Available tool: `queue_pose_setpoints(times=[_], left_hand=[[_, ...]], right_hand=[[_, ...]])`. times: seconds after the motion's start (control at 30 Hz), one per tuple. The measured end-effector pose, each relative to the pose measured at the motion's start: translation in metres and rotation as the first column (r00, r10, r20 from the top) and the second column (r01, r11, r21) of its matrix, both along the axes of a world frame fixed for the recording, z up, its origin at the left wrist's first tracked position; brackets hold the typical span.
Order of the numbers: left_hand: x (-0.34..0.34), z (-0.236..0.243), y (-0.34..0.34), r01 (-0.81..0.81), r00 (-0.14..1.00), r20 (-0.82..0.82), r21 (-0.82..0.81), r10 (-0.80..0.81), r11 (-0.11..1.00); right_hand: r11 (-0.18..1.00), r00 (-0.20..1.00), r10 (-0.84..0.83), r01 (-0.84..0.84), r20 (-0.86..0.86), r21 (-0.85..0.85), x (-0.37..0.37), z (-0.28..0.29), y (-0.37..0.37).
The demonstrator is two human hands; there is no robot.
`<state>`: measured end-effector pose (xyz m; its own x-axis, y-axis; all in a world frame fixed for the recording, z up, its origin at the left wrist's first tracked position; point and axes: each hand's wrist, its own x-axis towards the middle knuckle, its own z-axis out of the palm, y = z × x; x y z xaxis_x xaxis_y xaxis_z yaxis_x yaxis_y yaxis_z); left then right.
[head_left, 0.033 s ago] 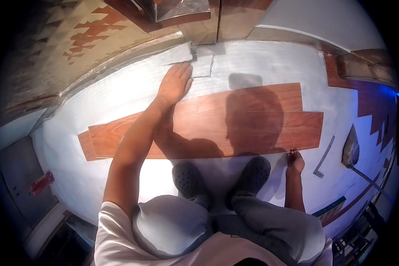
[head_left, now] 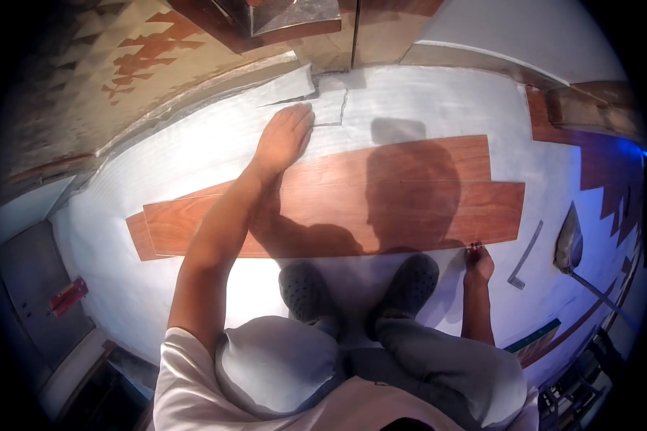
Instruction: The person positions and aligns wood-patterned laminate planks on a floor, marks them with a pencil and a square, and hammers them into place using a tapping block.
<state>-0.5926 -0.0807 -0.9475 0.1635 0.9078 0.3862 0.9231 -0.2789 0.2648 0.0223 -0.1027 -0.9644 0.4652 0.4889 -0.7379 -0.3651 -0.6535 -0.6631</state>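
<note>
My left hand [head_left: 286, 136] lies flat on the white floor underlay [head_left: 194, 154], fingers stretched out beside a cut in the sheet. Just past the fingertips, a loose flap of the underlay [head_left: 287, 87] stands slightly raised. Two reddish-brown wood-look floor planks lie staggered in front of me: the near plank [head_left: 323, 223] overlaps or adjoins the far plank [head_left: 323, 169], under my left forearm. Near the right end of the near plank's front edge, my right hand [head_left: 480, 266] is closed around a small red-and-dark object [head_left: 473, 248], mostly hidden by the fingers.
An L-shaped metal square [head_left: 527, 257] lies to the right, with a long-handled dustpan or shovel-like tool [head_left: 569, 241] beyond it. Laid planks [head_left: 602, 165] cover the far right. A red object [head_left: 68, 297] is at far left. My dark clogs [head_left: 305, 291] stand close to the planks.
My left hand has slid very slightly toward me, and the underlay flap past its fingertips has lifted a little, widening the dark gap. My right hand looks unmoved.
</note>
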Motion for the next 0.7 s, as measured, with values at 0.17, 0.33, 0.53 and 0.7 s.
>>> queue_pose_setpoints(times=[0.17,0.33,0.53,0.7], left_hand=[[0.018,0.010,-0.027,-0.291,0.957,0.037,0.121,0.289,0.949],[0.001,-0.003,-0.006,-0.296,0.955,-0.080,-0.199,0.285,0.934],[-0.003,-0.021,0.012,-0.256,0.963,-0.143,-0.223,0.228,0.941],[0.006,-0.017,0.006,-0.250,0.967,-0.088,-0.160,0.238,0.955]], right_hand=[[0.997,0.998,0.052,-0.050,-0.036,0.054,0.002,0.008,-0.001],[0.999,0.999,0.052,-0.052,-0.010,0.015,-0.004,0.011,0.000],[0.998,0.999,-0.035,0.034,-0.027,-0.062,-0.012,0.019,0.007],[0.992,0.996,-0.085,0.081,-0.029,-0.097,0.002,0.004,0.006]])
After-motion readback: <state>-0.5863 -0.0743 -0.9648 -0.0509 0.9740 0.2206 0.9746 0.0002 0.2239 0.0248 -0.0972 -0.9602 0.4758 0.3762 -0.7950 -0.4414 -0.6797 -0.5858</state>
